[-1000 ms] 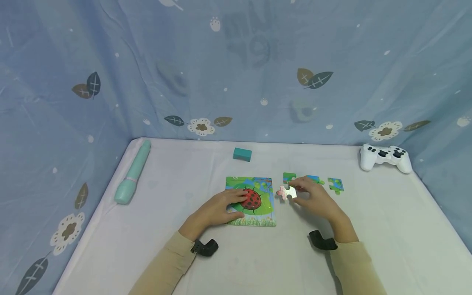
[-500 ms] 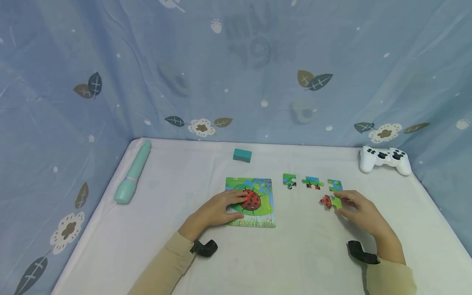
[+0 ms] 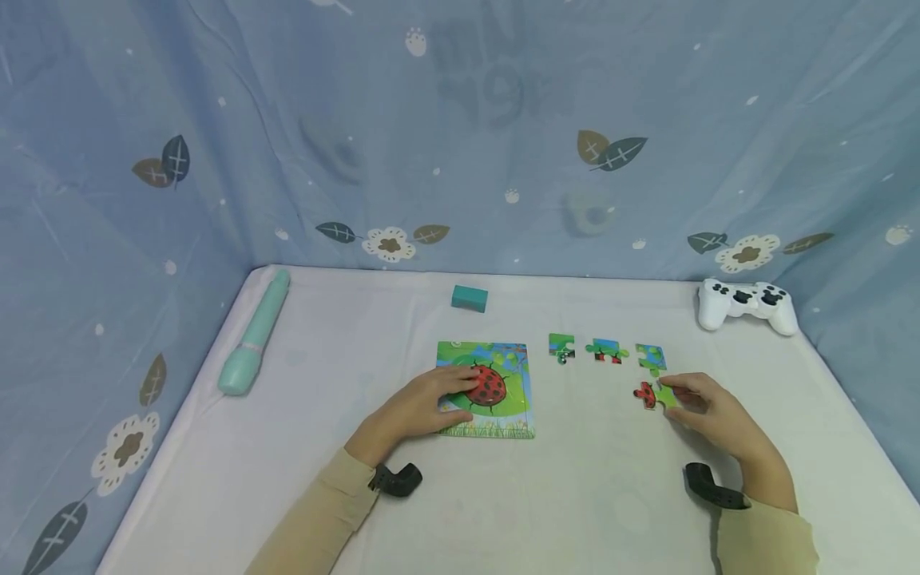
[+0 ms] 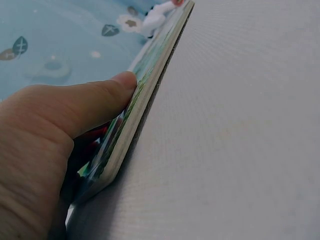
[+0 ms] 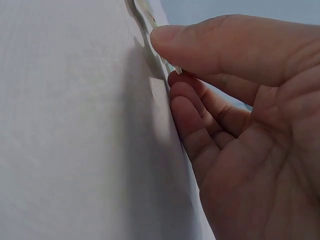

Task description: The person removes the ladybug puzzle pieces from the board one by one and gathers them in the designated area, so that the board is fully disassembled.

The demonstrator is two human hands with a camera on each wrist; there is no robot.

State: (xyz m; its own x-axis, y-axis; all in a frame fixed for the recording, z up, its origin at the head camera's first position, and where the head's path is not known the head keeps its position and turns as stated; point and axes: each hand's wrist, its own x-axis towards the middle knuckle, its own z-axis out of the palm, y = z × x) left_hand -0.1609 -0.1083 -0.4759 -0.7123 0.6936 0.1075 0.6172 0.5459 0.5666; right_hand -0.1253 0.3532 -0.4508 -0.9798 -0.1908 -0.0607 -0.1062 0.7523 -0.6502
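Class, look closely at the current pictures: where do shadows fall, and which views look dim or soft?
Head view: bright, fairly even light, with a faint shadow beside the right hand; left wrist view: dimmer, dark shadow at the near end of the puzzle board, distant game controller slightly soft; right wrist view: also dim, a broad shadow across the white cloth.

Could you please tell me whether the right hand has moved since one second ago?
Yes: in the head view, the right hand has moved rightward, away from the ladybug board, and slightly lower in the picture.
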